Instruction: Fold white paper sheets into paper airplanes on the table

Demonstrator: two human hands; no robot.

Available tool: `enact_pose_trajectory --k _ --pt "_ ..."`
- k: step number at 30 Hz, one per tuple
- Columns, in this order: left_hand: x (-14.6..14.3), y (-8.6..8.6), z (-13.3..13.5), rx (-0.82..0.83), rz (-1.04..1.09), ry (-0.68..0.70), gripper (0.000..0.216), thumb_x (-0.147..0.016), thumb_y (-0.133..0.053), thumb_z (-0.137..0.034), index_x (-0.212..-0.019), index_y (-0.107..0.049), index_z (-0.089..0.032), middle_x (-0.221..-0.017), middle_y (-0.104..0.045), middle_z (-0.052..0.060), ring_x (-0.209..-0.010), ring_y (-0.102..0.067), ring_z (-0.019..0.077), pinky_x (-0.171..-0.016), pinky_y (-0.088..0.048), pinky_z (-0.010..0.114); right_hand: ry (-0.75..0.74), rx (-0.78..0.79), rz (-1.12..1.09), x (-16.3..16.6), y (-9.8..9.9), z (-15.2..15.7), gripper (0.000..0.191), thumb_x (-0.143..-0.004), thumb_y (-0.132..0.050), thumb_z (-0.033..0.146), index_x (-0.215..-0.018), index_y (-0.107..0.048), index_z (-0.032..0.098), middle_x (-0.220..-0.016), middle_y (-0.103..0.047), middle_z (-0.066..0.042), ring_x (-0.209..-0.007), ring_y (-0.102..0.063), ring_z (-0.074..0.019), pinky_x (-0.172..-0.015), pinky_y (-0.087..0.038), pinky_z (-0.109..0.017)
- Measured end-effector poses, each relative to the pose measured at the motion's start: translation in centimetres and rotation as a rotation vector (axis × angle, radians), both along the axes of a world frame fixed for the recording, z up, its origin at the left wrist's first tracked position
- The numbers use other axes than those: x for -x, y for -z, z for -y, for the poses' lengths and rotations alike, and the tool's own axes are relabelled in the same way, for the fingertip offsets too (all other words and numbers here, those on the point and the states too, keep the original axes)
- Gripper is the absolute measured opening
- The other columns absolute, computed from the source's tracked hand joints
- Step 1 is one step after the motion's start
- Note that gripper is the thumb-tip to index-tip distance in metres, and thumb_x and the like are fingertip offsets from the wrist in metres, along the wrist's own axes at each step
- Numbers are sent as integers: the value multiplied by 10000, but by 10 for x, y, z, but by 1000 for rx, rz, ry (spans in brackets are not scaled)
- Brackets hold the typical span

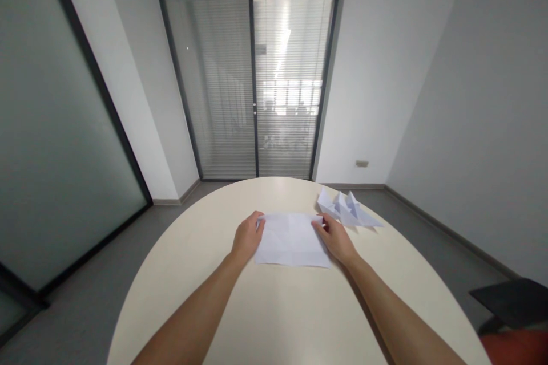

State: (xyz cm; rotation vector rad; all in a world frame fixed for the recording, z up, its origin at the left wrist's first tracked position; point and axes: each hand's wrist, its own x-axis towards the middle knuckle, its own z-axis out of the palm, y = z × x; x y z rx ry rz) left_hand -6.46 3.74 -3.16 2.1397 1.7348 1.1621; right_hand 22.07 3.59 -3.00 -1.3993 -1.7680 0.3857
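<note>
left hand [247,238] palm down, fingers bent | right hand [338,238] likewise | arms outstretched

My forearms run off the bottom edge, as does the table [274,313]; my left hand [247,238] and right hand [338,238] cover the far corners of the paper sheet [291,242], pinching or pressing not discernible; folded paper shapes [349,211] overlap, count unclear; dark object [511,299] and red object [518,348] clipped at the lower right, unidentifiable; the room behind the blinds [252,85] is blurred.
</note>
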Motion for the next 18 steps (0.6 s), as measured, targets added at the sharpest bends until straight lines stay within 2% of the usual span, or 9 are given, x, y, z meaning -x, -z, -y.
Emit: enact_pose_trajectory --k 6,9,12,15,18 --pt "-2 -6 7 -110 80 -21 184 -982 -477 -297 -1067 -627 -236 -992 -715 28 -837 -649 175 -762 -465 267 35 -71 -146 7 -6 3 446 -919 -478 562 -1112 -624 187 -781 -620 -16 -649 -563 -173 -609 -452 -284" --pt "-5 -8 10 -177 151 -26 202 -983 -474 -330 -1049 -637 -230 -979 -714 28 -841 -647 168 -782 -475 261 19 -84 -285 13 -6 4 535 -921 -471 584 -1299 -519 209 -788 -613 -8 -642 -563 -168 -562 -462 -269" --pt "-6 -10 10 -185 229 -57 229 -976 -476 -360 -1042 -646 -222 -988 -715 40 -824 -644 168 -795 -491 269 -65 -26 -419 20 -6 6 643 -931 -447 583 -1455 -303 239 -830 -640 -19 -684 -613 -188 -570 -508 -283" --pt "-4 -10 8 -156 293 -96 243 -969 -478 -378 -1063 -634 -216 -1008 -714 46 -731 -626 154 -755 -502 271 -132 53 -463 24 -9 10 671 -907 -498 574 -1445 -289 231 -857 -672 -52 -724 -645 -216 -599 -537 -314" --pt "-2 -11 6 -126 333 -113 245 -968 -471 -379 -1086 -608 -214 -974 -714 37 -629 -599 136 -696 -499 265 -140 97 -462 27 -13 14 734 -885 -535 560 -1474 -267 214 -844 -677 -54 -665 -633 -208 -562 -519 -310"
